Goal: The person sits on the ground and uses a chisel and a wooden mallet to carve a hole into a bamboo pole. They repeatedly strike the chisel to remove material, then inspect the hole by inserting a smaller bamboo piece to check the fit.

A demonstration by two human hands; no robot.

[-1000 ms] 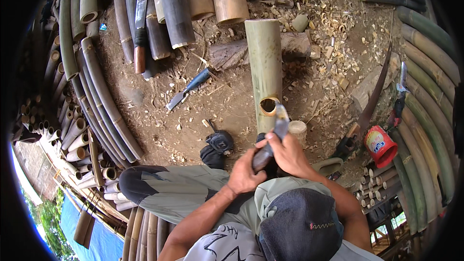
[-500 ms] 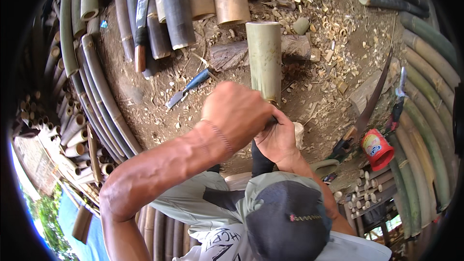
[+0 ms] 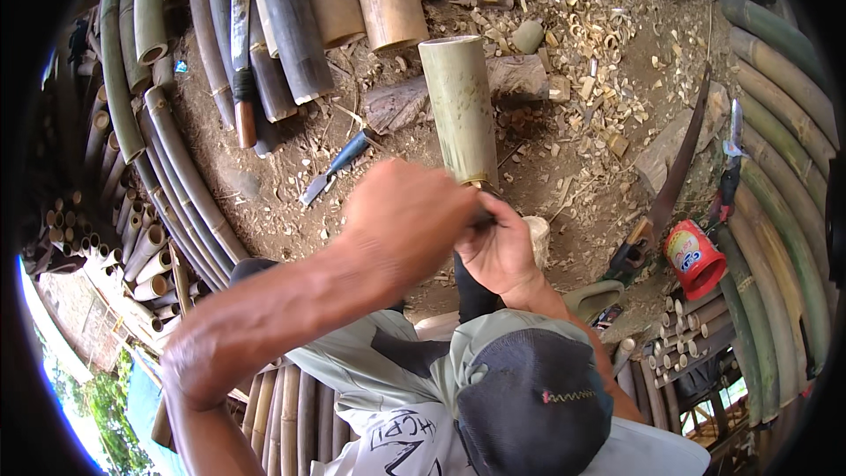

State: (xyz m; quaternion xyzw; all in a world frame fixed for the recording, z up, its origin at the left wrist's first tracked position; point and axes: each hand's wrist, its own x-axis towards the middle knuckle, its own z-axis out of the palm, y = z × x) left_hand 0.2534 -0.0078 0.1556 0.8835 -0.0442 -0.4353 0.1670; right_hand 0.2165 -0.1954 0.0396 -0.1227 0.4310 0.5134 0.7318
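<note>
A pale green bamboo tube (image 3: 460, 115) points away from me, its open end far off and its near end just beyond my hands. My left hand (image 3: 410, 211) is a blurred fist, its back covering whatever lies inside. Close against it, my right hand (image 3: 502, 251) has bent fingers around a small dark thing (image 3: 482, 215) that shows between the two hands; its kind is hidden. Under the far part of the tube lies a wood block (image 3: 520, 79). A blue-handled chisel-like tool (image 3: 339, 166) rests on the ground to the left.
Bamboo poles lie at far left (image 3: 304, 26) and along the right (image 3: 775, 238). A handsaw (image 3: 674, 185), a knife (image 3: 733, 154) and a red container (image 3: 693, 260) are at right. Wood chips litter the dirt (image 3: 590, 137). My patched knee (image 3: 533, 401) is close below.
The view has shifted, so the tube and most things around it sit a little further left. My left forearm has dropped slightly, and both hands stay together at the tube's near end.
</note>
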